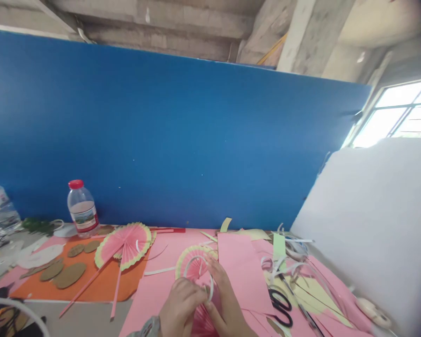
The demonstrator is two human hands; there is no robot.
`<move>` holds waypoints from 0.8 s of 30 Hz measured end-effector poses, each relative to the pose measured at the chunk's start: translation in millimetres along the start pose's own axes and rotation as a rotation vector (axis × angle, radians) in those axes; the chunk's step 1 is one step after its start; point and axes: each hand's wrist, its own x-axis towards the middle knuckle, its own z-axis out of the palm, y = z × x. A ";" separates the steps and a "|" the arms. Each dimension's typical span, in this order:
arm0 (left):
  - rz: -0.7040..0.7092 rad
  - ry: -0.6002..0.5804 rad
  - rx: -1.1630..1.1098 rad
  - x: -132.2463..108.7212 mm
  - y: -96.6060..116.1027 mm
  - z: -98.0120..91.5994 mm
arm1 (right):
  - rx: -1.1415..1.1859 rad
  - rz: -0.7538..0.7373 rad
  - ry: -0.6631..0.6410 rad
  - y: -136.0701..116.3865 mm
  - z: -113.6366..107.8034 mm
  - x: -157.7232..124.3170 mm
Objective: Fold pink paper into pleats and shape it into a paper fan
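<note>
Head view (clock centred on the hands, 12 = straight away from wearer): the pleated pink paper fan [196, 267], yellow-edged, sat between both hands just above the pink paper-strewn tabletop or on it, couldn't tell which. A narrow white strip [211, 286] curved in a loop over its face. L hand [182, 302], at approx 8, had fingers curled in, apparently pinching the strip nr its lower end. R hand [226, 297], at approx 4, had fingers long & slightly bent over the fan's R edge, thumb nr the L fingertips; gripping or just steadying, couldn't tell.

Handling, my guess: fan v. light, springy along folds, easily crushed or torn at the rim; best held w/ a light pinch nr the gathered centre, not by the outer pleats. Strip looked thin, bendy, maybe a bit slippery; best taken nr an end.

Around: at 10, a pink-and-yellow fan w/ sticks [136, 238], partly over an orange sheet [101, 289] w/ brown cardboard ovals [70, 275] on it; further out, a red-capped bottle [82, 213]. At 3, a pink sheet [240, 276]; at approx 4, black-handled scissors [283, 318]. At 12, a blue partition [182, 140].
</note>
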 end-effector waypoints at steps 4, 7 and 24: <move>0.019 0.025 0.075 -1.9 -4.7 5.4 | -0.033 -0.031 0.043 7.9 4.1 -4.5; -0.030 0.043 0.127 -1.9 -3.9 6.4 | -0.046 -0.032 0.090 11.5 7.0 -5.0; -0.119 -0.002 0.236 7.5 4.7 -2.6 | -0.030 -0.003 0.147 6.8 4.8 2.3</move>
